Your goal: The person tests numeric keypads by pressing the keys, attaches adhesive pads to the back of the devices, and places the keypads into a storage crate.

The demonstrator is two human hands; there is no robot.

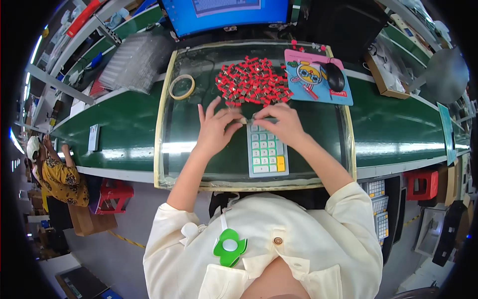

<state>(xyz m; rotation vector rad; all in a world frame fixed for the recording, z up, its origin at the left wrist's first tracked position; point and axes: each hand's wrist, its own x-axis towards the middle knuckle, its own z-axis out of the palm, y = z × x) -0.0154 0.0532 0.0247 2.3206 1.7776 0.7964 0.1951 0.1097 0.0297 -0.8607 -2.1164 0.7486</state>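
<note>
A small keypad (268, 152) with white keys and one yellow key lies on the dark mat in front of my body. Over its top edge my left hand (217, 128) pinches a small item, too small to make out. My right hand (281, 123) is at the keypad's upper end, thumb and finger closed on a small piece that I cannot identify. The fingertips of both hands are close together. Just beyond them spreads a pile of small red and metallic parts (254, 79).
A tape roll (181, 86) lies at the mat's left. At the right, a black mouse (333, 76) rests on a colourful mouse pad (308, 89). Behind stands a monitor (226, 15). Another person (62, 177) sits far left. More keypads (380, 219) are stacked at lower right.
</note>
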